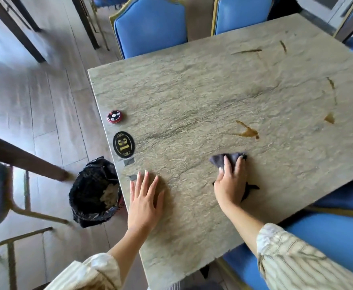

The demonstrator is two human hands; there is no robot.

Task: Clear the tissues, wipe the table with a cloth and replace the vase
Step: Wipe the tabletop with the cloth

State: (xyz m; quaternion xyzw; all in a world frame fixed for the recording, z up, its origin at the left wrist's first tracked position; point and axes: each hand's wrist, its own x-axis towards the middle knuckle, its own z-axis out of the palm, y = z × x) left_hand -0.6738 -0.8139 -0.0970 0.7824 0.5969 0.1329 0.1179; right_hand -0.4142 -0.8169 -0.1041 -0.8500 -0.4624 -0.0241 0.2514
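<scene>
A: Start at the left. The bin stands on the floor right against the counter edge, with crumpled paper inside, likely the tissues. A wide sweep could push crumbs or liquid over that edge and miss it

B: And on the counter near that edge, the red call button and the oval number plate. A wet cloth dragged that way could knock the button off

A: The left hand lies flat on the counter, fingers straight and spread, holding nothing. If it bears weight and the surface gets wet, it may slip

B: The right hand presses down on the dark cloth, fingers extended over it; part of the cloth sticks out beyond the fingertips and another corner behind the palm. That loose corner could trail through the mess

A: Further right, brown spills sit just beyond the cloth, with more streaks toward the far right corner. One small cloth may smear them rather than lift them

B: The vase isn't in view, so I can't tell where it waits. Setting it back on a damp patch would be the last risk
</scene>
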